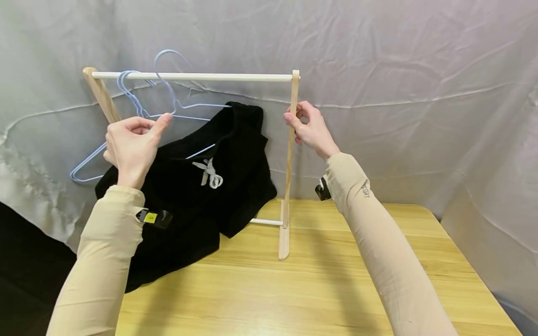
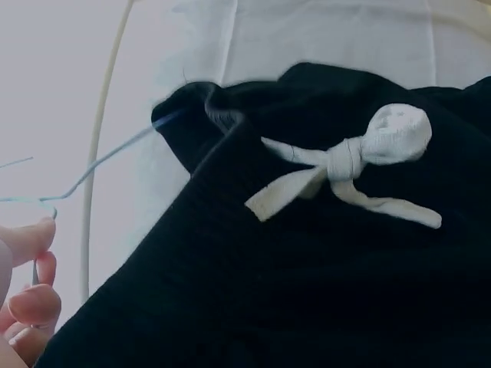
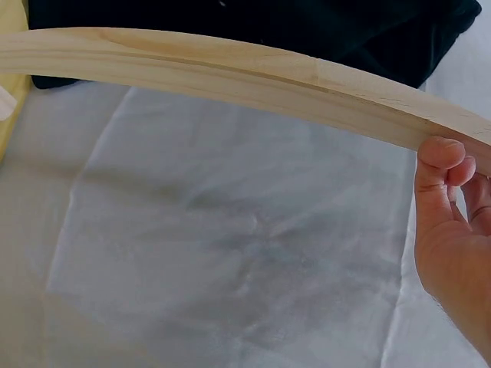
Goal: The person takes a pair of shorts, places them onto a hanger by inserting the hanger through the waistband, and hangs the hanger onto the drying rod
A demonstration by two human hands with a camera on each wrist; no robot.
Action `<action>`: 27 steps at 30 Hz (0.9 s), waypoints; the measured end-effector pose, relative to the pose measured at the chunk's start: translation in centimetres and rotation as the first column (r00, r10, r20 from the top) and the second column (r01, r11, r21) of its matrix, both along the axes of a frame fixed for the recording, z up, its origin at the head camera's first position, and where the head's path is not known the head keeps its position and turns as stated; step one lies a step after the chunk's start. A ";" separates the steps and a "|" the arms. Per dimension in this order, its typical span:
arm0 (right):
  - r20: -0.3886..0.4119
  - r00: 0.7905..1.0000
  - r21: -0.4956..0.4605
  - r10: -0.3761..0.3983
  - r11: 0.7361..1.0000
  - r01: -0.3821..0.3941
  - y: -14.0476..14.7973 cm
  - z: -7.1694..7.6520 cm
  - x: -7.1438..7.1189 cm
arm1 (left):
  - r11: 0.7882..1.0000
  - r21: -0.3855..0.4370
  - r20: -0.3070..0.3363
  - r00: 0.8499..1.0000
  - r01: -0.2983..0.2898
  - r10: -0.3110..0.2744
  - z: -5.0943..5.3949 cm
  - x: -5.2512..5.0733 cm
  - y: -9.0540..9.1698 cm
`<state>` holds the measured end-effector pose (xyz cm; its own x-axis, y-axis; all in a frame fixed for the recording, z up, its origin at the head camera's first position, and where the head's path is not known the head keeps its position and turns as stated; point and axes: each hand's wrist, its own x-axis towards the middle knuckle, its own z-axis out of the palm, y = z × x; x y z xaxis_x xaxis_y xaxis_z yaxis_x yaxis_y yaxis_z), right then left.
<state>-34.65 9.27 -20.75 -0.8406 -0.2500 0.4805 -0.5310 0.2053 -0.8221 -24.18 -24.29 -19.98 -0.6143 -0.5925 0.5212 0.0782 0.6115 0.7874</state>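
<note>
My left hand (image 1: 133, 142) pinches the neck of a light blue hanger (image 1: 201, 105) between thumb and fingers. The hook of this hanger rises above the white rod (image 1: 218, 77) of a small garment rack; whether it rests on the rod I cannot tell. From the hanger hang black shorts (image 1: 189, 196), tilted, with a white drawstring (image 2: 345, 161) tied in a bow at the waist. My right hand (image 1: 313, 128) grips the rack's right wooden upright (image 1: 288, 172), thumb on its near face, as the right wrist view also shows the thumb (image 3: 441, 153) against the wood.
More blue hangers (image 1: 126, 86) hang at the rod's left, near the left wooden post (image 1: 102, 95). The rack stands on a wooden table (image 1: 252, 289), its right foot (image 1: 284, 247) near the back edge. Grey cloth (image 1: 399, 93) hangs close behind and at the sides.
</note>
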 end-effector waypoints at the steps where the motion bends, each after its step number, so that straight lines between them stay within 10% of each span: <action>1: 0.000 1.000 0.001 0.000 1.000 0.000 0.0 0.0 0.0 | 1.000 -0.009 -0.009 1.000 0.013 -0.013 0.0 -0.1 0.2; 27: -0.011 1.000 0.024 -0.024 0.999 0.025 0.5 0.1 0.3 | 0.987 0.020 0.103 0.982 0.160 -0.161 0.0 -4.1 4.9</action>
